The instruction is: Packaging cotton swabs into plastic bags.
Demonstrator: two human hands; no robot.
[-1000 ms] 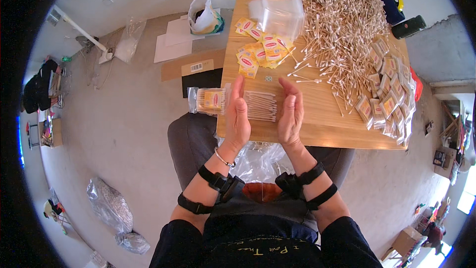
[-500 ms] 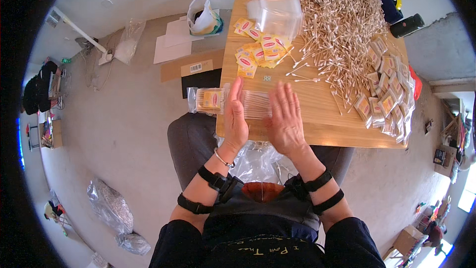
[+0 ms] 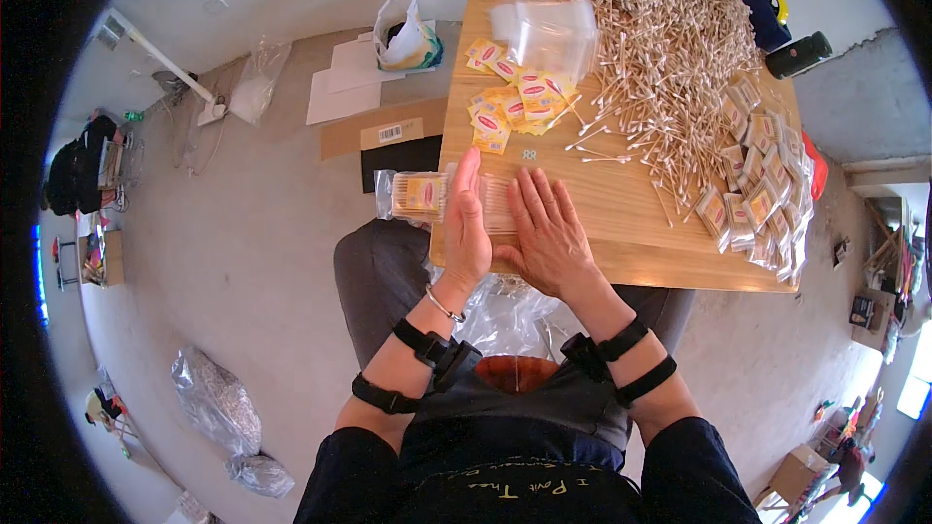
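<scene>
My left hand [image 3: 466, 233] stands on its edge near the table's left front corner, fingers stretched out and holding nothing. On its left side lies a clear bag of cotton swabs [image 3: 421, 194] with a yellow card inside, sticking out past the table edge. To its right a row of cotton swabs [image 3: 497, 202] lies side by side, partly hidden by my hands. My right hand [image 3: 549, 241] rests flat with spread fingers at the right end of that row, its thumb pointing toward my left hand.
Behind my hands lie yellow cards [image 3: 532, 92] and a stack of clear bags [image 3: 555, 34]. A big heap of loose swabs [image 3: 670, 29] covers the back of the wooden table [image 3: 670, 257]. Filled swab packs [image 3: 767, 175] are piled at right, near a dark cylinder [image 3: 798, 54].
My right hand has turned from a raised, slanted pose to lying flatter, thumb out toward my left hand. The left hand keeps nearly the same place, upright beside the bag.
</scene>
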